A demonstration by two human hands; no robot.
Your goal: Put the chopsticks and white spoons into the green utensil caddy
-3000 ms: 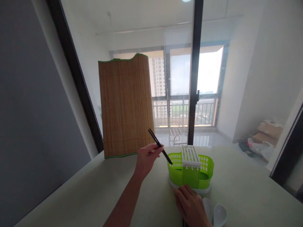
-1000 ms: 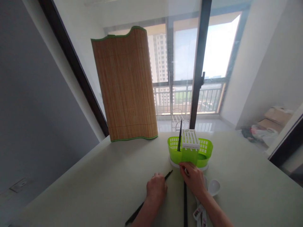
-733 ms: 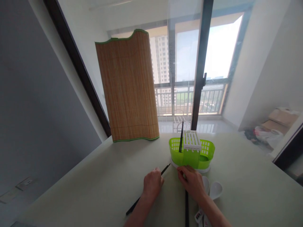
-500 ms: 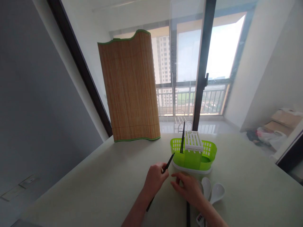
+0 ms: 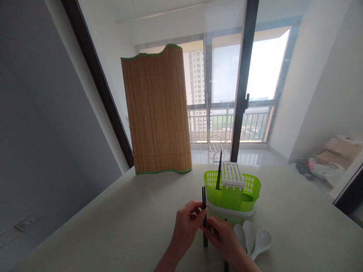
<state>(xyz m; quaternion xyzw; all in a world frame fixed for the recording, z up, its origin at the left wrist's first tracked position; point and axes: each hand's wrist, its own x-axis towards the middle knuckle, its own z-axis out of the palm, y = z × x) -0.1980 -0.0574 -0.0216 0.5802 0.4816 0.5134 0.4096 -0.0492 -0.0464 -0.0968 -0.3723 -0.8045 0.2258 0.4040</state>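
My left hand [image 5: 187, 224] is closed around a pair of black chopsticks [image 5: 205, 241], held nearly upright above the table. The fingers of my right hand [image 5: 224, 236] pinch the same chopsticks lower down. Just beyond my hands stands a green plastic utensil caddy [image 5: 231, 199] with a white slotted top. Black chopsticks [image 5: 219, 173] lean upright in its left compartment. Another black chopstick [image 5: 226, 265] lies on the table, partly covered by my right hand. Beside that hand lie three white spoons [image 5: 262, 240], their handles partly hidden by my forearm.
A bamboo mat [image 5: 159, 117] with green edging stands upright at the back left of the white table [image 5: 113, 223]. Behind the table is a glass door with a dark frame [image 5: 241, 83]. Boxes and bags [image 5: 334, 158] lie beyond at the right.
The chopsticks in my left hand have turned from slanted to nearly upright. My right hand has moved left and taken hold of them too. The view has tilted slightly up.
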